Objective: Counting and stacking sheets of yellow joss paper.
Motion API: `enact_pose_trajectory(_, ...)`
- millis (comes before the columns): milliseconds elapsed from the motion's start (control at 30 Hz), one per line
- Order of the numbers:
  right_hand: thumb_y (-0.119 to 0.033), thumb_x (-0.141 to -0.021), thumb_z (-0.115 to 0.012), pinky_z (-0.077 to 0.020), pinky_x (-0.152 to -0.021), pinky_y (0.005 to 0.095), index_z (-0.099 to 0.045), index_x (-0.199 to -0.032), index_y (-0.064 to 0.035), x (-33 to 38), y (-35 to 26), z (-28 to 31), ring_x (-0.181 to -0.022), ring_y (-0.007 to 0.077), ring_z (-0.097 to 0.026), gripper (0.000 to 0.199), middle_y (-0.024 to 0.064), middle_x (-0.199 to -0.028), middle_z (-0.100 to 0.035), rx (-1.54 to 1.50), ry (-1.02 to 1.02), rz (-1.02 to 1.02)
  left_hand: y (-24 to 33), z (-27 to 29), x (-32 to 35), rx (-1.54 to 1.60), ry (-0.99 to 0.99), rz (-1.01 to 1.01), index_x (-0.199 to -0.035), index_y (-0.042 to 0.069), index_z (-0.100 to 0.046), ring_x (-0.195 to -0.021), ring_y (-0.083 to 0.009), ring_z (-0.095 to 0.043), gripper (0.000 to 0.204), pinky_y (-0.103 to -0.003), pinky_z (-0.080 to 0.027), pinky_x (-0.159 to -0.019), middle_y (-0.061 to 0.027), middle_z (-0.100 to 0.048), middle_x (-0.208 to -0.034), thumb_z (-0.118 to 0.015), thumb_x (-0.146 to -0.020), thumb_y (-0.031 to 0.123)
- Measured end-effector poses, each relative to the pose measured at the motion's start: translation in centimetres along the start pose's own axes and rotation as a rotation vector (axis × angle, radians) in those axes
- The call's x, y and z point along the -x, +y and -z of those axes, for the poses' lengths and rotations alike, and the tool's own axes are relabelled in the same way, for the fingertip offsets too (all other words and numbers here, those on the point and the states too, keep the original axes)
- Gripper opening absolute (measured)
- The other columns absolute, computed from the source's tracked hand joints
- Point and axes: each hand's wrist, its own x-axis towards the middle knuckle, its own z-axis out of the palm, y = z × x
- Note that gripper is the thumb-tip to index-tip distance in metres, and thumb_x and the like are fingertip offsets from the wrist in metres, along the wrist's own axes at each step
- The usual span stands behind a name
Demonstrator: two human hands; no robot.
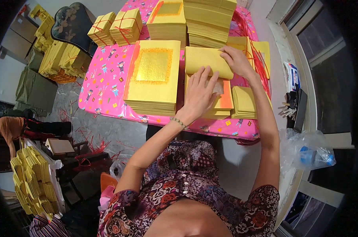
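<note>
A yellow paper sheet (206, 59) is folded over on top of a stack, with its curved fold toward me. My left hand (200, 91) lies on the fold with fingers outstretched, palm down, over the orange-edged paper stack (226, 94) beneath. The right end of the folded sheet is pinched by my right hand (239, 62), its thumb hidden in part. Left of my hands stands a tall stack of yellow paper (153, 89), topped by a gold foil square (152, 67) and an orange edge strip. Beside my left wrist, a small pile of folded yellow paper (244, 102) sits to the right.
The table has a pink patterned cover (102, 89). Farther back are tied yellow bundles (125, 25) and tall paper stacks (208, 19). Red strings (260, 59) hang along the right side. A plastic bag (311, 152) lies right, by the window. Another person (13, 128) bends at far left.
</note>
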Motion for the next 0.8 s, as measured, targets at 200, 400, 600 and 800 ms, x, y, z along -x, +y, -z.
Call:
enact_pose_trajectory(200, -0.025, -0.097, -0.054, -0.0486, -0.087, 0.0468, -0.065, -0.109, -0.0021, -2.3, 2.5, -1.6, -0.102, 0.0382, -0.062, 0.028, 0.0187, -0.106, -0.066, 0.083, -0.046, 0.004, -1.3, -2.0, -1.1, -0.152, -0.05, 0.039, -0.149, 0.013, -0.036, -0.137, -0.0459, -0.033, 0.074, -0.055, -0.03, -0.11, -0.0296, -0.035, -0.145, -0.068, -0.086, 0.035)
enact_pose_trajectory(400, -0.025, -0.098, -0.053, -0.0456, -0.091, 0.0486, -0.067, -0.11, -0.0058, -2.9, 1.9, -1.9, -0.104, 0.0364, -0.06, 0.027, 0.0142, -0.104, -0.064, 0.305, -0.042, 0.027, -2.0, -3.2, -1.2, -0.169, -0.089, 0.075, -0.151, 0.014, -0.034, -0.138, -0.0465, -0.031, 0.076, -0.058, -0.027, -0.112, -0.0306, -0.033, -0.148, -0.063, -0.088, 0.045)
enact_pose_trajectory(600, -0.025, -0.099, -0.051, -0.042, -0.099, 0.048, -0.066, -0.116, -0.0068, -4.6, 1.4, -3.9, -0.113, 0.0341, -0.057, 0.029, 0.0139, -0.114, -0.064, 0.252, -0.109, 0.053, -2.1, -3.4, -1.3, -0.148, -0.102, 0.071, -0.152, 0.012, -0.033, -0.14, -0.0472, -0.029, 0.08, -0.058, -0.024, -0.113, -0.0322, -0.033, -0.148, -0.067, -0.086, 0.043)
enact_pose_trajectory(800, -0.023, -0.1, -0.05, -0.0431, -0.101, 0.046, -0.064, -0.12, -0.0055, -5.4, 1.6, -5.4, -0.116, 0.0346, -0.056, 0.03, 0.0155, -0.119, -0.063, 0.168, -0.153, 0.075, -2.3, -3.3, -1.6, -0.15, -0.127, 0.094, -0.153, 0.014, -0.031, -0.139, -0.0447, -0.031, 0.076, -0.056, -0.025, -0.114, -0.0289, -0.033, -0.149, -0.06, -0.09, 0.047)
